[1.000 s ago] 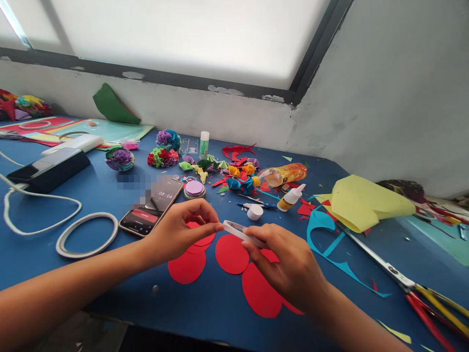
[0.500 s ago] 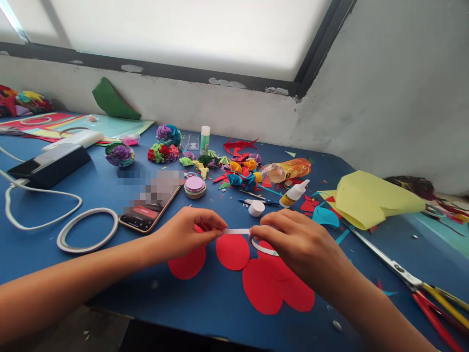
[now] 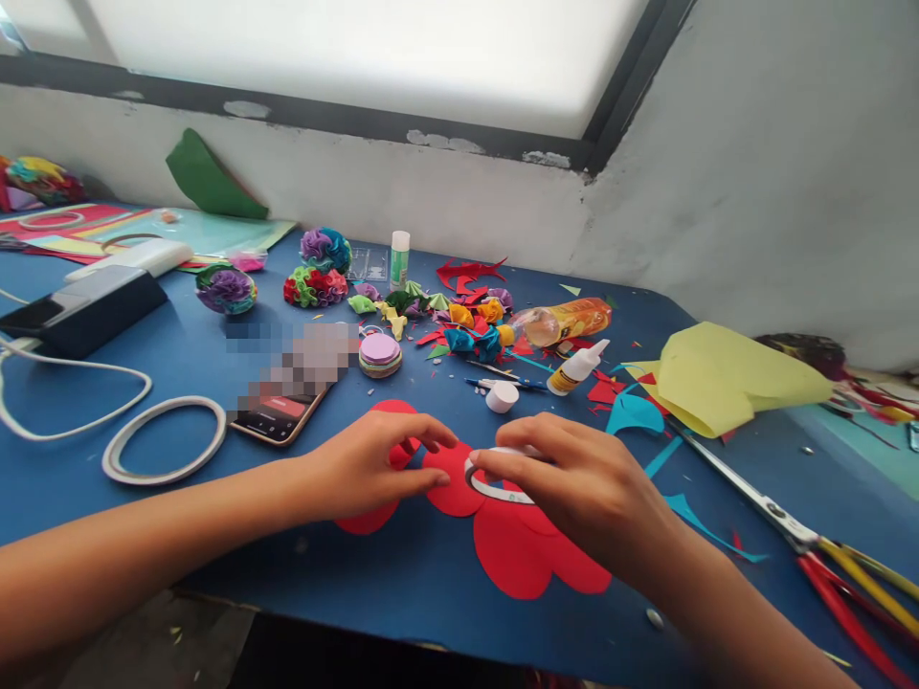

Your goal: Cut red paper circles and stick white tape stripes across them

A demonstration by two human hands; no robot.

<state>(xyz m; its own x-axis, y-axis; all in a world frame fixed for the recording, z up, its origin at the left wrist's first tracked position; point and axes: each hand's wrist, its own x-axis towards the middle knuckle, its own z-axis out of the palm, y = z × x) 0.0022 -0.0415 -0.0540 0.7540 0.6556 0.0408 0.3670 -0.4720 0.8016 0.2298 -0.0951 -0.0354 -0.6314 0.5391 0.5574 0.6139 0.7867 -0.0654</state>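
My right hand (image 3: 585, 469) grips a narrow white roll of tape (image 3: 495, 492) between thumb and fingers, above the red paper. My left hand (image 3: 369, 459) is open, thumb and fingers apart, just left of the roll. Beneath my hands, red paper circles lie flat: one shape (image 3: 511, 555) with rounded lobes below the right hand, a circle (image 3: 446, 483) between the hands, and another red piece (image 3: 369, 519) partly hidden by the left hand. No tape strip shows between the hands.
Left are a phone (image 3: 277, 416), another tape roll (image 3: 164, 476) and a cabled black box (image 3: 86, 311). Behind stand stacked paper discs (image 3: 380, 356), a glue stick (image 3: 400, 261), a glue bottle (image 3: 576, 368) and an orange-labelled bottle (image 3: 567, 322). Long scissors (image 3: 786, 524) lie right.
My left fingers, which pinched the end of a tape strip stretched from the roll, have spread and hold nothing. My right hand with the roll has shifted slightly left. The view has tilted slightly.
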